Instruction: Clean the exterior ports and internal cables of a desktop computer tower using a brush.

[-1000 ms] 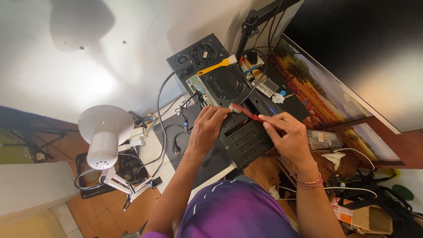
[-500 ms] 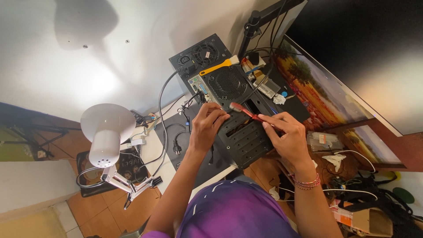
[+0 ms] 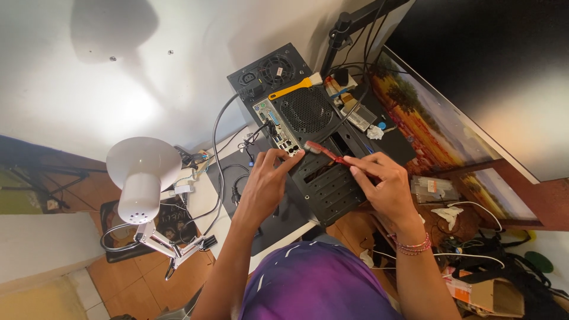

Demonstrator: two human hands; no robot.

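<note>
Brush work on the computer's back

Right hand [image 3: 388, 188] pinches a thin red toothbrush [image 3: 325, 152], bristles at ten o'clock on the black metal computer case [image 3: 323, 178]. Left hand [image 3: 265, 184] rests half open there, holding nothing. Hard scrubbing could bend the small silver plug sockets [image 3: 278, 133].

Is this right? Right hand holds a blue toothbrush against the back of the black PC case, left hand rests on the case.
One thing is off: the toothbrush is red, not blue. The head view shows the right hand holding it against the back of the black PC case, with the left hand resting on the case.
</note>
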